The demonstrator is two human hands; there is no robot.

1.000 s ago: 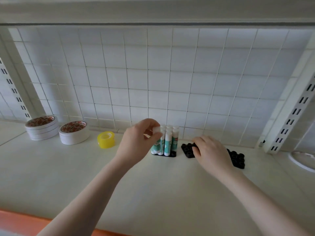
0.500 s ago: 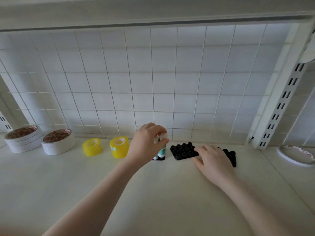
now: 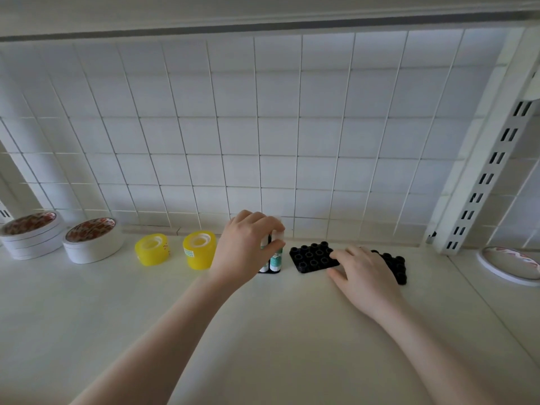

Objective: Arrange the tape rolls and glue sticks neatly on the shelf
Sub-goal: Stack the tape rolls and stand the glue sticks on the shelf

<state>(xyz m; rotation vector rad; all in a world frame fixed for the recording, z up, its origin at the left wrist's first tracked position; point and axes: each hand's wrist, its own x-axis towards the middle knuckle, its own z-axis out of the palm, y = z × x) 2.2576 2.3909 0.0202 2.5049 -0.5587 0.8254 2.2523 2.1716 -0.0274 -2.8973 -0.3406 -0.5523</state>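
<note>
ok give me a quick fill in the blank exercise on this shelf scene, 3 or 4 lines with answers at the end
1. The two small tape rolls beside the left hand are ____ in colour.
2. The left hand pinches the white caps of the upright ____ sticks.
3. The right hand rests flat on a ____ tray full of round sockets.
4. The stack of wide white tape rolls sits at the far ____ of the shelf.

Answers: yellow; glue; black; left

Upright glue sticks (image 3: 275, 260) beside yellow tape rolls (image 3: 199, 249).
</note>
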